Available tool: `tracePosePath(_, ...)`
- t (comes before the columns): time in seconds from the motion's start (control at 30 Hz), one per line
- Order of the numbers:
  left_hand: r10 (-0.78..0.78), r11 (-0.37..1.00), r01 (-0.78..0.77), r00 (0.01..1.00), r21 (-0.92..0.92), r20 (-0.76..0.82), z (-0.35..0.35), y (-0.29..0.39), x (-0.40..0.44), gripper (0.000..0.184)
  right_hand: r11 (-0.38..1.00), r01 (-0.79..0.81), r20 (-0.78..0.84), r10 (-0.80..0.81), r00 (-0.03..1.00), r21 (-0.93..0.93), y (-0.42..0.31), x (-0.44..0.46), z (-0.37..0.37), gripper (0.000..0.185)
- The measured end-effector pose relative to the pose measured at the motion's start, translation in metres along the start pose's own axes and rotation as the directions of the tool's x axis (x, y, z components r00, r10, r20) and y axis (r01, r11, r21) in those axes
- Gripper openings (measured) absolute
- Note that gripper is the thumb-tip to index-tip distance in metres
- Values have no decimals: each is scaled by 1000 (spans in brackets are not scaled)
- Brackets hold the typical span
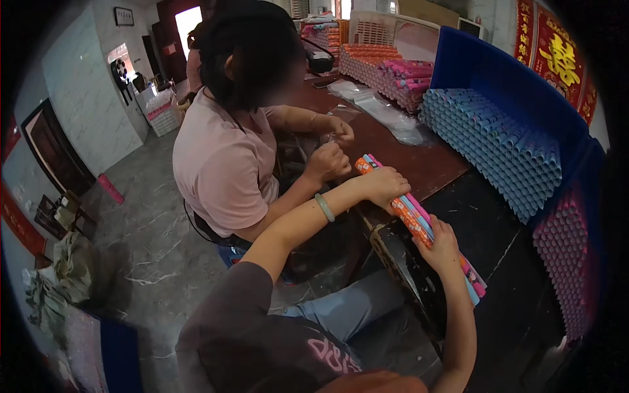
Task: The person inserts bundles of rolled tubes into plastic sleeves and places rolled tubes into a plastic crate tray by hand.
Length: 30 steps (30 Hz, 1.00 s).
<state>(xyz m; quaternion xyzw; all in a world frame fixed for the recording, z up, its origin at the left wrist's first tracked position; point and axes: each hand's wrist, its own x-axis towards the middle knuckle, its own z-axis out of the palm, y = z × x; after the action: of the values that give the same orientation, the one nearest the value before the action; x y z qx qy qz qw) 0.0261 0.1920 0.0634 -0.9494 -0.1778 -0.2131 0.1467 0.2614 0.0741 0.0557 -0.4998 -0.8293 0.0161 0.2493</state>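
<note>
A small bundle of long, thin patterned tubes point(415, 223), orange, light blue and pink, lies slantwise over the edge of the dark table. My left hand point(386, 188), with a pale green bangle point(324, 207) on that arm, closes over the bundle near its far end. Nearer to me, my right hand point(440, 247) wraps around the same tubes, its fingers on top. The tubes' undersides and my palms are hidden.
A co-worker point(223, 157) sits close on the left, hands point(331, 157) together over clear plastic. Blue tubes point(491, 147) fill a blue bin point(511, 78); pink tubes point(565, 262) are stacked at right. Plastic bags point(383, 111) lie on the brown tabletop point(439, 170).
</note>
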Motion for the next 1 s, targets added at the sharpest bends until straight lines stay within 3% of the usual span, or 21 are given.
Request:
tracePosePath(0.67, -5, 997, 6, 1000, -74, 8, 7, 2, 0, 47, 997, -76, 72, 76, 995, -2, -1, 1, -5, 66)
tracePosePath(1.0, -13, 999, 14, 1000, -40, 19, 1, 1, 4, 54, 995, -96, 82, 95, 992, 9, 1, 3, -6, 67)
